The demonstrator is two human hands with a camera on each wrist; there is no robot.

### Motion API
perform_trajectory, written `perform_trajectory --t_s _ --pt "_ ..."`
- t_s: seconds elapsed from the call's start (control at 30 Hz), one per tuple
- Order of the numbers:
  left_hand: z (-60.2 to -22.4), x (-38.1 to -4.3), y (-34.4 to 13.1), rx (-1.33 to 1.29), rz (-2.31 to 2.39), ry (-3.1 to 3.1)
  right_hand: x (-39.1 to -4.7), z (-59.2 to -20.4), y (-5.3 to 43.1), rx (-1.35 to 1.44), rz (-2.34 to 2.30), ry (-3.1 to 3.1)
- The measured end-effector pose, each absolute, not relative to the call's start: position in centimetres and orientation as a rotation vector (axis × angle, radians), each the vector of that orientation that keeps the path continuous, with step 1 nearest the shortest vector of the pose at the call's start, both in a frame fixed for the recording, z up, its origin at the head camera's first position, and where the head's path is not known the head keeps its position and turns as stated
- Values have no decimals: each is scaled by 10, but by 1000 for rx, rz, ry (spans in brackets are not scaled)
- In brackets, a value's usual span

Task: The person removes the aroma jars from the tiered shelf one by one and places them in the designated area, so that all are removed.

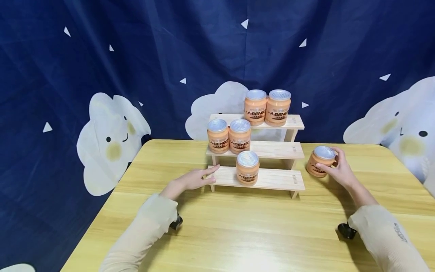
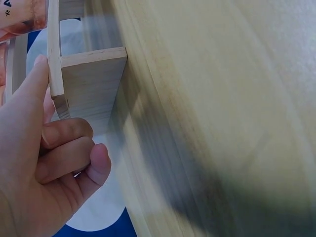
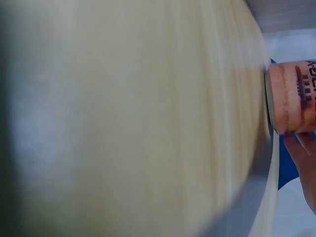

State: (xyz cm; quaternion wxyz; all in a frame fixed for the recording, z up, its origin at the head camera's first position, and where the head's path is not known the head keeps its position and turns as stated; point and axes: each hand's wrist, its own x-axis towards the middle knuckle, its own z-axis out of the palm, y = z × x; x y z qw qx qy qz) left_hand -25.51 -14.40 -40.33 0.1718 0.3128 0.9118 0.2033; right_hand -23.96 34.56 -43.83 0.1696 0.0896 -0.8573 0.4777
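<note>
A three-step wooden display stand [image 1: 278,179] stands on the table. My left hand [image 1: 195,179] is at the left end of its lowest step, thumb and finger pinching the board's edge; the left wrist view shows the other fingers curled beside the stand's leg [image 2: 94,74]. To the right of the stand, my right hand [image 1: 342,173] grips an orange jar [image 1: 316,164] with a silvery lid, thumb in front and fingers around the far side. The jar [image 3: 292,98] is upright, its base close to the tabletop. A similar jar [image 1: 247,172] sits on the lowest step.
Two jars stand side by side on the left of the middle step [image 1: 275,149]. On the top step [image 1: 296,121], two more jars [image 1: 255,109] touch each other. Behind the wooden table [image 1: 238,226] hangs a dark blue curtain [image 1: 204,45] with clouds.
</note>
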Motion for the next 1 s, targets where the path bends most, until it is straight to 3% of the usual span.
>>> perform_trajectory --t_s 0.5,1.0 --pt "-401 -256 -144 873 564 2586 -240 -430 354 292 1391 -2548" --pt "-404 -257 -145 881 554 2597 -205 -414 366 299 1254 -2656"
